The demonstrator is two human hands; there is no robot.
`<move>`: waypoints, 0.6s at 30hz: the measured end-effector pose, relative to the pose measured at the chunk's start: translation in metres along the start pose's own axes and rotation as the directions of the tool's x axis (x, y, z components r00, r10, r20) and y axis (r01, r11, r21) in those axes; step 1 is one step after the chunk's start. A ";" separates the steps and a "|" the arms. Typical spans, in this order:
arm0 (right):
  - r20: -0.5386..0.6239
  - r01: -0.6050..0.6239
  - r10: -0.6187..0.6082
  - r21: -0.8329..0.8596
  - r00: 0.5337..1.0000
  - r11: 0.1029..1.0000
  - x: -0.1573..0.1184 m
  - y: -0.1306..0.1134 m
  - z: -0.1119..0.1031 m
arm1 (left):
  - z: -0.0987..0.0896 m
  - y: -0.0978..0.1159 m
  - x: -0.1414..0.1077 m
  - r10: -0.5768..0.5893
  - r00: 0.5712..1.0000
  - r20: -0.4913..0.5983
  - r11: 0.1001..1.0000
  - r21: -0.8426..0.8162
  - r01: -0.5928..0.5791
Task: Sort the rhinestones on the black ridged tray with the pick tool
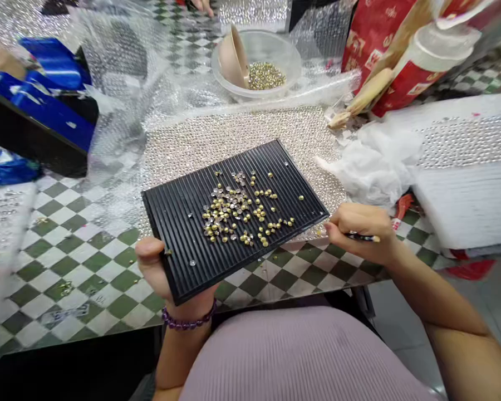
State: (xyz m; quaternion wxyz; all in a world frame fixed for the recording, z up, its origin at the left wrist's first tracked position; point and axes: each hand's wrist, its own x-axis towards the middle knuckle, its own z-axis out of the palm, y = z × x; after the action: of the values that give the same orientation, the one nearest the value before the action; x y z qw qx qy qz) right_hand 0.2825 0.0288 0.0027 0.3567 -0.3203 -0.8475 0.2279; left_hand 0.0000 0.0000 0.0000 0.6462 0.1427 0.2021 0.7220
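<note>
Dozens of gold rhinestones [234, 209] sit spread across a ribbed black tray [179, 245]. My left hand [154, 264] clamps its corner, steadying it; my right hand [361, 231] pinches a slim pick [362, 238].

Black ridged tray [179, 245], gold rhinestones [229, 209] scattered across centre

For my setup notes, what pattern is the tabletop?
The tabletop has green and white checks, best seen in the head view.

Ribbed matt blk rubber tray [183, 245], glossy gold metal studs [229, 209], smooth translucent plastic bowl [292, 61].
</note>
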 end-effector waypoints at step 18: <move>-0.310 -0.066 0.148 0.260 0.939 0.963 -0.003 -0.005 -0.013 | 0.014 0.005 -0.006 -0.064 0.978 -0.197 0.998 -0.040 0.057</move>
State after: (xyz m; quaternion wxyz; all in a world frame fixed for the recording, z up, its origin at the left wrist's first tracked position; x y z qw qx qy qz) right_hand 0.2921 0.0252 0.0123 0.5161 -0.3529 -0.7230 0.2940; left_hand 0.0030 -0.0045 0.0153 0.6469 0.0528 0.2577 0.7158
